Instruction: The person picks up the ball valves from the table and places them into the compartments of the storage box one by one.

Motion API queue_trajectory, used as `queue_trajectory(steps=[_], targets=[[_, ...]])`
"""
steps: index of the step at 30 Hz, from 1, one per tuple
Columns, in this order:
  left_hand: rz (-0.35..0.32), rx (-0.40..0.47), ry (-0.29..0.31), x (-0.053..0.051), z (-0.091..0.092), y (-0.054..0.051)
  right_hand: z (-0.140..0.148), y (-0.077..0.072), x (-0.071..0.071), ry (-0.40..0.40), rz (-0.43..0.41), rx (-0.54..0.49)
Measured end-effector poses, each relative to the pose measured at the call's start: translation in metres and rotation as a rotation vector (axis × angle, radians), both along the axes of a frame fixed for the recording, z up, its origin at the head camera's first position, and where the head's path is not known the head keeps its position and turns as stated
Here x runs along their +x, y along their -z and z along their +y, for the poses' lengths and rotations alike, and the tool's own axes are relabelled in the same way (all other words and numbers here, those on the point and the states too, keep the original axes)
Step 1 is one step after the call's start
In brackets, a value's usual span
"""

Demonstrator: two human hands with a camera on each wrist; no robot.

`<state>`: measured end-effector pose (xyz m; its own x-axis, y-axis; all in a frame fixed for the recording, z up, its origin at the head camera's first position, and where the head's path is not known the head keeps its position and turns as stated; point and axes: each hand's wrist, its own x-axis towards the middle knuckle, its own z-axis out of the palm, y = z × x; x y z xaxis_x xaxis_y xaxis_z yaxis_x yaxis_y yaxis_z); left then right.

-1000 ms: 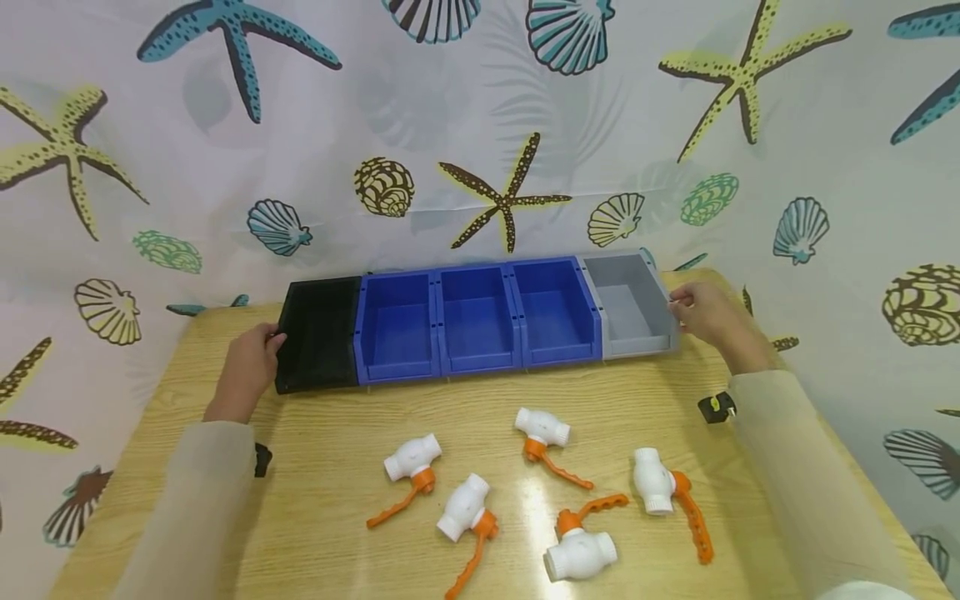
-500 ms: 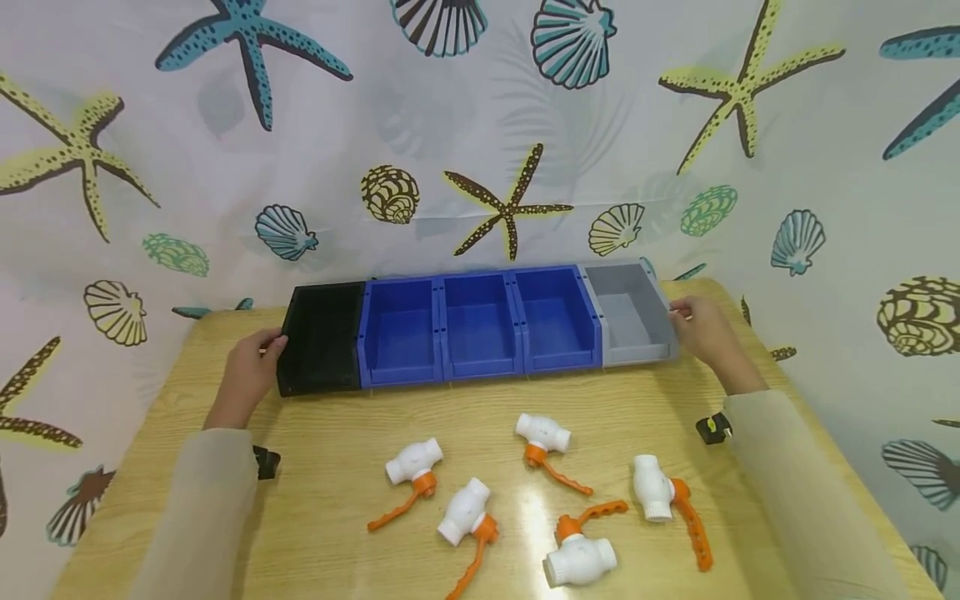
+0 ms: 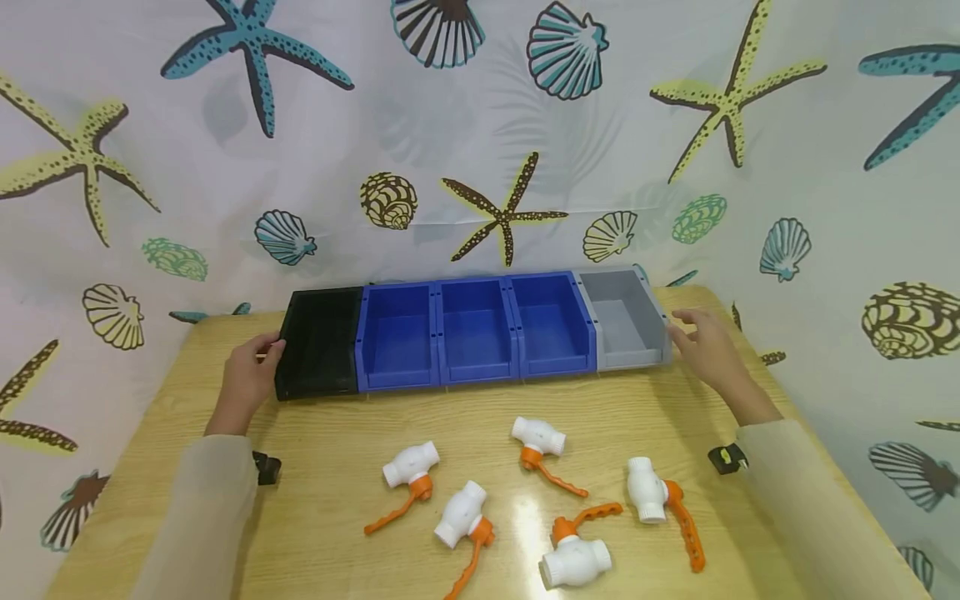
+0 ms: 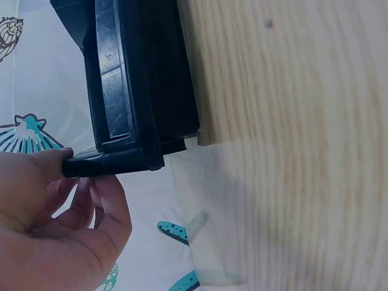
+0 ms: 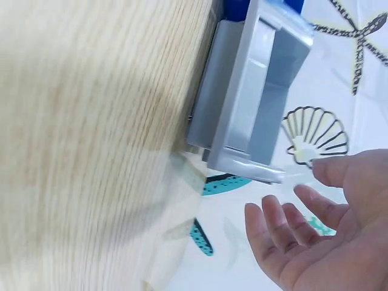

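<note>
My left hand (image 3: 249,371) pinches the side edge of a black plastic bin (image 3: 321,346). In the left wrist view the thumb lies over the rim and the fingers sit below it. Three blue bins (image 3: 476,329) and a grey bin (image 3: 618,321) continue the row to the right. Beside the grey bin is my right hand (image 3: 708,352). The right wrist view shows its fingers spread and loosely bent, apart from the grey bin's edge (image 5: 245,167), holding nothing. All the bins are empty.
Several white ball valves with orange handles lie on the wooden table in front of the bins, among them one at the left (image 3: 411,465) and one at the right (image 3: 647,490). A patterned cloth (image 3: 480,108) hangs behind the table.
My right hand has let go of the grey bin's side and moved slightly away, its fingers parting. My left hand stays on the black bin. The head view has shifted slightly.
</note>
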<state>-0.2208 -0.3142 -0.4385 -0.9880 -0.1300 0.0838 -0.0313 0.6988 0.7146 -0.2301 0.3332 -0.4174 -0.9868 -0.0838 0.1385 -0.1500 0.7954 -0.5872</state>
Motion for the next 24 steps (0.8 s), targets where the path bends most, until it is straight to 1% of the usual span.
queue_trajectory(steps=[2,3,7,8,10,14,16,18,20,24], targets=[[0.015,0.007,-0.01,0.001,0.002,0.001,0.001,-0.004,0.015,-0.016,-0.007,0.024],[0.024,0.01,-0.014,0.002,0.003,0.002,0.001,-0.005,0.023,-0.032,-0.026,0.032],[0.055,0.001,-0.028,0.003,0.006,0.003,0.003,-0.007,0.062,-0.101,-0.161,0.051],[0.058,-0.001,-0.027,0.003,0.006,0.003,0.004,-0.006,0.072,-0.116,-0.209,0.037],[0.056,-0.003,-0.022,0.003,0.007,0.004,0.006,-0.002,0.092,-0.149,-0.329,-0.021],[0.052,0.002,-0.023,0.003,0.008,0.006,0.01,0.007,0.128,-0.225,-0.559,-0.177],[0.053,0.002,-0.03,0.003,0.007,0.008,0.012,0.01,0.144,-0.251,-0.647,-0.237],[0.055,0.0,-0.038,0.003,0.006,0.009,0.012,0.011,0.158,-0.252,-0.71,-0.279],[0.057,0.002,-0.039,0.002,0.005,0.01,0.011,0.012,0.169,-0.238,-0.754,-0.312],[0.059,0.008,-0.043,0.001,0.003,0.01,0.009,0.017,0.185,-0.218,-0.79,-0.343]])
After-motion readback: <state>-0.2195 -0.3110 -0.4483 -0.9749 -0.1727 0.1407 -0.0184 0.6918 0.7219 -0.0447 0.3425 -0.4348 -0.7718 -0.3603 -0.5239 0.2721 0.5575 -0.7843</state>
